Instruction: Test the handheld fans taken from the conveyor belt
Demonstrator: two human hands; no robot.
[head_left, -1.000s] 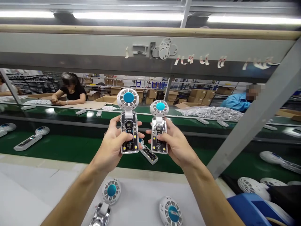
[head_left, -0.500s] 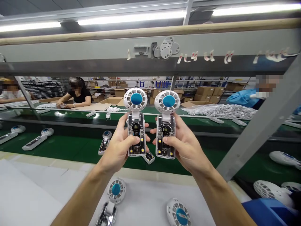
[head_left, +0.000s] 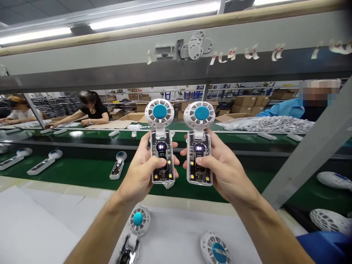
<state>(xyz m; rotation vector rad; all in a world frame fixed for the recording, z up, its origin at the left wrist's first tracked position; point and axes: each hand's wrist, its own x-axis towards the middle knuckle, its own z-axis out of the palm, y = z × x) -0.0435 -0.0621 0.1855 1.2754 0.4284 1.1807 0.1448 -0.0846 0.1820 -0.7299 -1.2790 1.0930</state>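
Note:
My left hand (head_left: 143,168) is closed around a handheld fan (head_left: 162,139) with a white round head, a blue hub and a clear-fronted handle showing its circuit board. A matching handheld fan (head_left: 199,135) is upright in my right hand (head_left: 222,165), beside the first and apart from it. Each thumb presses on the front of its handle, just below a small lit display. On the white table below lie another fan (head_left: 139,220), its handle partly out of frame, and a fan head (head_left: 216,249) cut off by the bottom edge.
Several fans, one of them a small fan (head_left: 118,165), lie on the green conveyor belt (head_left: 82,176). A slanted metal post (head_left: 308,146) stands at right, near a blue bin (head_left: 324,247). Across the belt, co-workers sit by a heap of white parts (head_left: 264,124).
Both fans' displays have turned from dim to brightly lit. The view has shifted a little. Across the belt, the co-worker in black has stretched an arm out to the left.

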